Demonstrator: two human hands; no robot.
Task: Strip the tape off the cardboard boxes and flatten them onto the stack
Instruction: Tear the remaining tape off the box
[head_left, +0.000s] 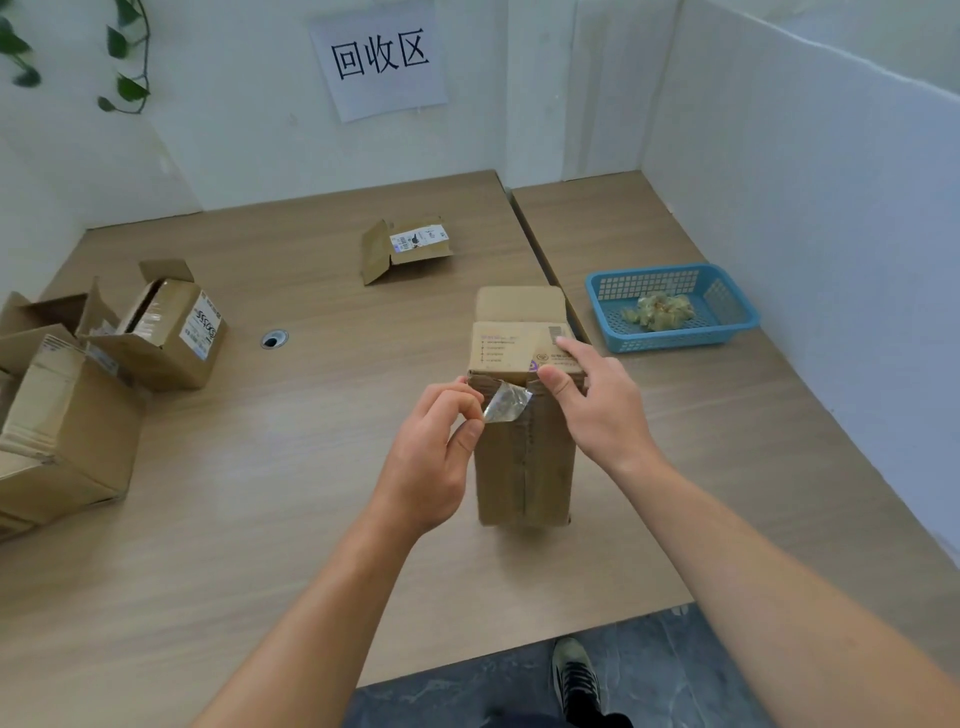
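"On the pale wood-grain table (311, 467), dead centre, what stands there?"

"Tall brown cardboard box (524, 467), upright, long axis vertical, far top flap raised. It sits close to me, between my two forearms."

"Hands?"

"Left hand (434, 447): thumb and forefinger pinching the lifted end of the clear shiny tape strip (506, 406), other fingers curled. Right hand (592, 400): clamped on the box's top right corner, thumb on the front face, fingers over the top."

"Which way does the tape lie from the pinch?"

"Free end is just right of my left fingertips, at the top of the front face. The rest appears to run straight down the centre seam, parallel to the box's long axis. How firmly it is bonded, cannot tell. My reading: the pull goes downward and toward me along the seam. Left hand does it, being nearer, and right hand steadies."

"Afterwards?"

"Blue plastic mesh basket (675, 340), right of and beyond the box, holds a crumpled tape wad (660, 310). Flattened brown carton (405, 249) lies far centre. Unflattened brown cartons (156, 343) crowd the left edge."
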